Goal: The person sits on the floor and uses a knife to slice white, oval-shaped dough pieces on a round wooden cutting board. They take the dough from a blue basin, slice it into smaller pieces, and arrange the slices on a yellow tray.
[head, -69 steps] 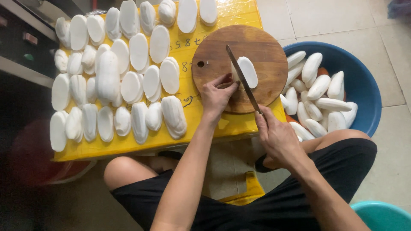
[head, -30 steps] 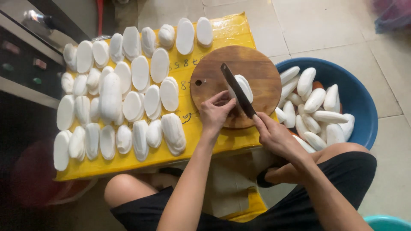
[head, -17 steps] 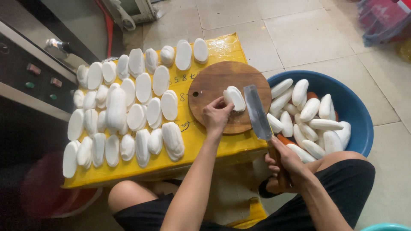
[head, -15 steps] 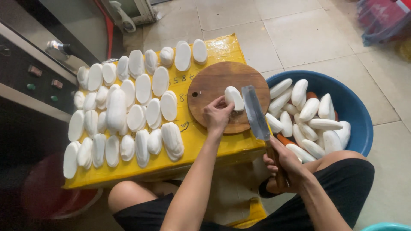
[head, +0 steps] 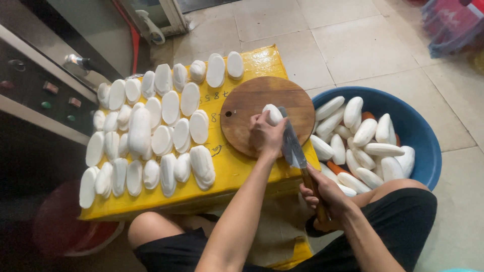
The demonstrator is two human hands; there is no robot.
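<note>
My left hand [head: 265, 133] grips a peeled white root piece [head: 273, 114] and holds it on the round wooden cutting board [head: 252, 100]. My right hand [head: 326, 194] is closed around the wooden handle of a cleaver [head: 292, 146]. The blade lies just right of my left hand, over the board's near right edge, angled toward the piece. Many cut white halves [head: 166, 131] lie in rows on the yellow-covered low table [head: 237, 174] to the left of the board.
A blue basin [head: 426, 146] at the right holds several whole peeled white roots [head: 370, 133]. A dark metal machine with buttons [head: 40, 95] stands at the left. A red tub [head: 65, 231] sits under the table. Tiled floor [head: 363, 45] lies beyond.
The cleaver has swung from across the board to its right edge, then back beside my left hand. My left hand now lifts the white piece upright on the board. The camera has tilted.
</note>
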